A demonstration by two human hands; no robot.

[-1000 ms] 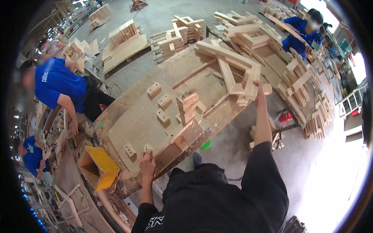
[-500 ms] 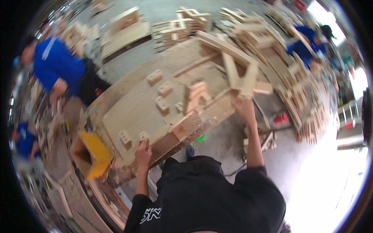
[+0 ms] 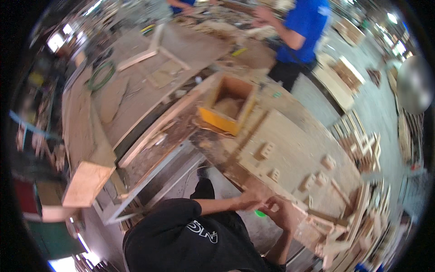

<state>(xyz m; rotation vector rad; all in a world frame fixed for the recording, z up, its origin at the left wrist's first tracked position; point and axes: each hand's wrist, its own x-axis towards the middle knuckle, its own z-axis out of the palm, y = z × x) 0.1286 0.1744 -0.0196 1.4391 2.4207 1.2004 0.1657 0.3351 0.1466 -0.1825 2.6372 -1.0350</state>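
Note:
My left hand (image 3: 253, 196) and my right hand (image 3: 282, 213) come together at the near edge of the workbench (image 3: 290, 136). The left one is smeared by motion, so its fingers do not read clearly. On the right hand, thumb and fingers are bent into a pinch; whatever they hold, if anything, is too small to make out. Just beyond the hands stands a small wooden block with holes (image 3: 275, 175). Another drilled block (image 3: 267, 150) sits farther back, with several more to the right. A joined wooden frame (image 3: 337, 242) lies at the bench's right end.
A yellow-fronted open wooden box (image 3: 218, 121) sits on the bench's left end. Left of it is a second table (image 3: 131, 104) with a long wooden strip (image 3: 170, 120). A person in a blue shirt (image 3: 308, 29) stands across the bench. Stacked wooden parts (image 3: 362, 147) stand behind.
The view has swung to the left. My right hand has left the wooden frame, and my left has moved off the block at the bench edge; the two hands are now close together.

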